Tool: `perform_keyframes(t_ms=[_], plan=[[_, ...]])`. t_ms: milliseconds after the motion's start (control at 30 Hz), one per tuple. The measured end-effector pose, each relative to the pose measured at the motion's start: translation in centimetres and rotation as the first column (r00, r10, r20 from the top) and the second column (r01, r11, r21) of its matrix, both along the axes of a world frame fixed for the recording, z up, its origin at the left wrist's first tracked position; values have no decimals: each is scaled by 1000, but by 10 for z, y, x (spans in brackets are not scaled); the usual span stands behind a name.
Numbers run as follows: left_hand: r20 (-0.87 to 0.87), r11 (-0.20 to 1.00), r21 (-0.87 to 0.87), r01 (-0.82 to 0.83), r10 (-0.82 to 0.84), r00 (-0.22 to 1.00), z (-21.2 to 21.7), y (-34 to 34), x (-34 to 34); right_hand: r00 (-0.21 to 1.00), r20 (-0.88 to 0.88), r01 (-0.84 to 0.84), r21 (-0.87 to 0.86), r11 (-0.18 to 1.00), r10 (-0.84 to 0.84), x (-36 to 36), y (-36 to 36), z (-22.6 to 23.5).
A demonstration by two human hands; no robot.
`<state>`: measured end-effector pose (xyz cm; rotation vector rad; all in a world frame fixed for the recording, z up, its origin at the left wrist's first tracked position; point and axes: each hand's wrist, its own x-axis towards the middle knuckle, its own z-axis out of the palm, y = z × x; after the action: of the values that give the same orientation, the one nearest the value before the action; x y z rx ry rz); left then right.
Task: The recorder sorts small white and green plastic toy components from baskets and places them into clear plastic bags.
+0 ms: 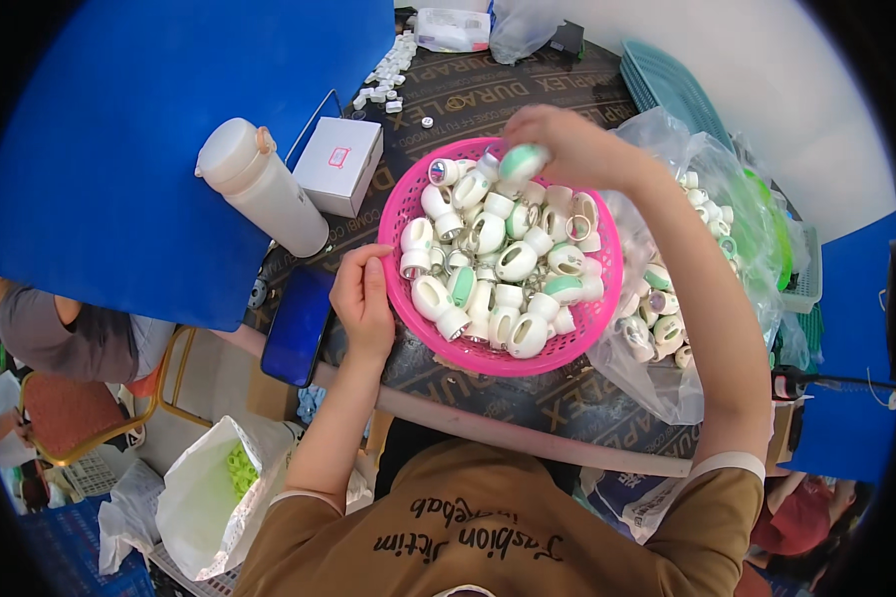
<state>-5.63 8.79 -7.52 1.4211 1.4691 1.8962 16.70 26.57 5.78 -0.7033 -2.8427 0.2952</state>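
In front of me stands a round pink plastic basket (605, 298) heaped with small white lights with metal key rings, some with pale green panels. My left hand (363, 301) is at its left rim, fingers curled against the edge and thumb upright beside them. Over the far side of the basket, my right hand (560, 142) is closed on a white-and-green keychain light (523, 162), smeared by motion. Its fingertips are partly hidden behind the hand.
Left of the basket are a white bottle (269, 189), a white box (340, 164) and a phone (299, 326). A clear plastic bag (667, 393) with more lights lies right. Small white parts (390, 75) and teal baskets (672, 85) sit farther back.
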Motion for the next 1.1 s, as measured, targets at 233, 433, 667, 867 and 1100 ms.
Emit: perform_keyframes(t_ms=[233,433,667,867,1100], plan=[[22,1000,16,16,-16,1000,-1,4,15,979,205,-42,263,964,-14,19,-8,-15],[-4,1000,9,3,-3,1000,-3,5,28,938,-58,347,197,917,-342,130,-48,34],[57,998,-21,58,-57,997,-3,7,41,561,63,761,352,545,-825,270,-59,32],[-7,1000,2,4,-4,1000,-2,7,28,860,-154,502,86,861,-486,150,-67,38],[-5,1000,8,10,-10,1000,-6,7,12,987,103,104,160,982,-121,-19,-42,-27]])
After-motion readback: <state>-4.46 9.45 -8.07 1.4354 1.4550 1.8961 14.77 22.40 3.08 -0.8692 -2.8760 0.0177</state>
